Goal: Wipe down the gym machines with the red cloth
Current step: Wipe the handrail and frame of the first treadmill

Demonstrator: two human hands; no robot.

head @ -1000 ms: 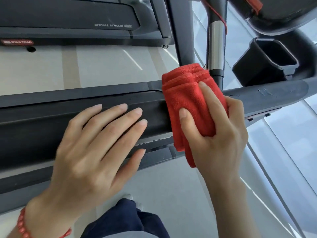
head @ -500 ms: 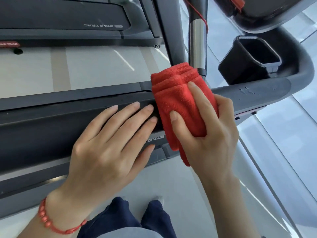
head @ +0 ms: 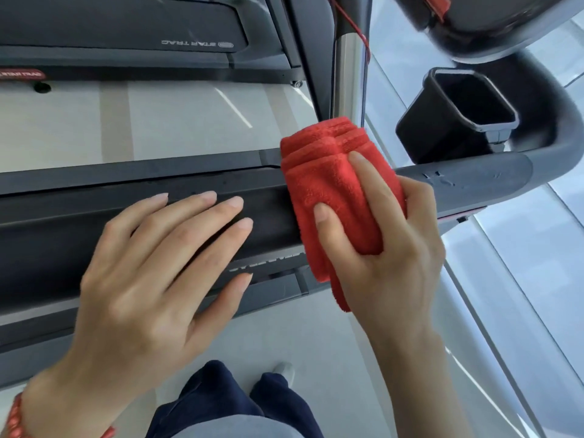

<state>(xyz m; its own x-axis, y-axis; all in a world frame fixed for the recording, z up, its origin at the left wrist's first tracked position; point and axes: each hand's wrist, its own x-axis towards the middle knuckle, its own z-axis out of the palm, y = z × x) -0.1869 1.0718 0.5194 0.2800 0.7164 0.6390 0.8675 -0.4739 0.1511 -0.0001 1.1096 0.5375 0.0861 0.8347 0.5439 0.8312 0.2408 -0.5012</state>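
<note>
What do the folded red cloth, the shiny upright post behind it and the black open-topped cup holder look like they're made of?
The folded red cloth looks like microfibre or terry, judging by its fuzzy looped pile. The shiny upright post appears to be polished or brushed metal, given its silvery reflective sheen. The black open-topped cup holder seems to be moulded plastic, matte, with a thin rounded rim.

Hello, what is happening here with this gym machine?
A person is wiping a treadmill. The right hand presses a folded red cloth over the dark handrail, where the rail meets the grey padded part. The left hand lies flat and open on the same rail, beside the cloth, holding nothing. A black cup holder sits behind the rail, and a second treadmill stands further back.
</note>
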